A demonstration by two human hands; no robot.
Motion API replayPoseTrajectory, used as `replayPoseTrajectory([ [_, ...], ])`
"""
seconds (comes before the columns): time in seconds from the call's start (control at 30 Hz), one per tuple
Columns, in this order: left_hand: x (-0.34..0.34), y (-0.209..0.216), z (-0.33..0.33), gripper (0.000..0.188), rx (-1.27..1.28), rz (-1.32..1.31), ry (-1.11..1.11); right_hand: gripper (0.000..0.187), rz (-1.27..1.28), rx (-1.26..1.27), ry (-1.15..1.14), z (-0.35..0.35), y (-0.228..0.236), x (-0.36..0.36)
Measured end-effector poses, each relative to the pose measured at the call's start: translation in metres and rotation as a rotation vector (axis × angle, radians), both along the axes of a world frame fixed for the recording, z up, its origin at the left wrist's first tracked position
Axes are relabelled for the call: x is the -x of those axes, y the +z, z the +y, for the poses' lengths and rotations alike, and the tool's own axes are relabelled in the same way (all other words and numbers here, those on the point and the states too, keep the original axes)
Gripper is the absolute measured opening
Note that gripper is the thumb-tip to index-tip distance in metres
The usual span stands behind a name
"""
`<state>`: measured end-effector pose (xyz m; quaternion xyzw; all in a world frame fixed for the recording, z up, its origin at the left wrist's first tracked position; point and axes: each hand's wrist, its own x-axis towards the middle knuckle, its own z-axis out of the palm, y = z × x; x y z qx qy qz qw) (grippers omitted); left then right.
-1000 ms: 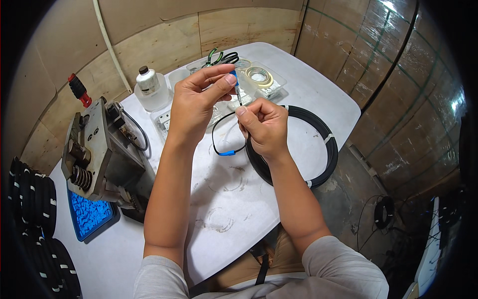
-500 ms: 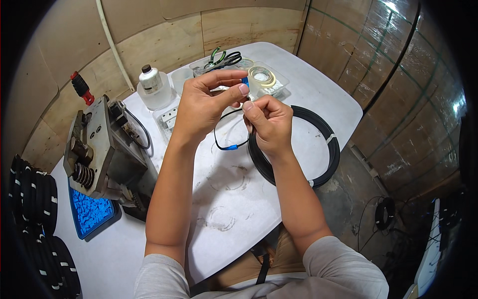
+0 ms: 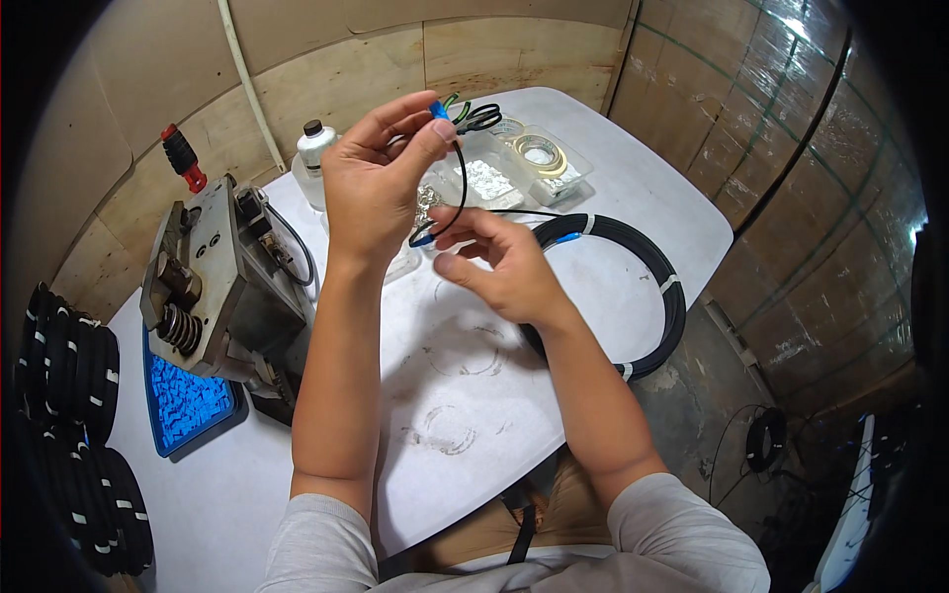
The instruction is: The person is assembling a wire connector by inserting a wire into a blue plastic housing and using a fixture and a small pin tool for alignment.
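A blue connector at the end of a thin black cable is pinched between the thumb and fingers of my left hand, raised over the table. The cable hangs in a curve from the connector to a small blue sleeve beside my right fingertips. My right hand is lower, its thumb and fingers apart with nothing gripped. Behind it lies a large black cable coil tied with white bands. Another blue piece rests at the coil's inner edge.
To the left stands a metal press beside a blue tray of small blue parts. Clear boxes, tape rolls, scissors and a white bottle stand at the back. More black coils hang at far left.
My hands have come apart: the left has moved left and up with the blue connector, while the right has let go and dropped lower, its fingers opening.
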<state>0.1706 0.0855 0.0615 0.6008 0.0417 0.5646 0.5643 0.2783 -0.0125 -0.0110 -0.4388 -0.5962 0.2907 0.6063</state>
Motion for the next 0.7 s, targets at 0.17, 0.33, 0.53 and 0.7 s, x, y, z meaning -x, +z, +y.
replayPoseTrajectory([
  [0.17, 0.001, 0.002, 0.001, 0.034, 0.001, -0.029, 0.036, 0.028, -0.103, 0.000, -0.075, 0.012, -0.012, 0.014],
  [0.33, 0.007, 0.004, 0.000, 0.034, 0.009, -0.050, 0.061, 0.014, 0.186, -0.085, 0.079, 0.007, -0.008, 0.023],
  [0.53, 0.005, 0.005, -0.004, 0.034, -0.038, -0.028, 0.073, 0.015, 0.134, -0.196, 0.035, 0.005, -0.009, 0.016],
  [0.7, 0.005, 0.007, -0.009, 0.032, -0.098, 0.008, 0.063, 0.014, 0.270, -0.247, 0.071, 0.002, -0.007, 0.015],
])
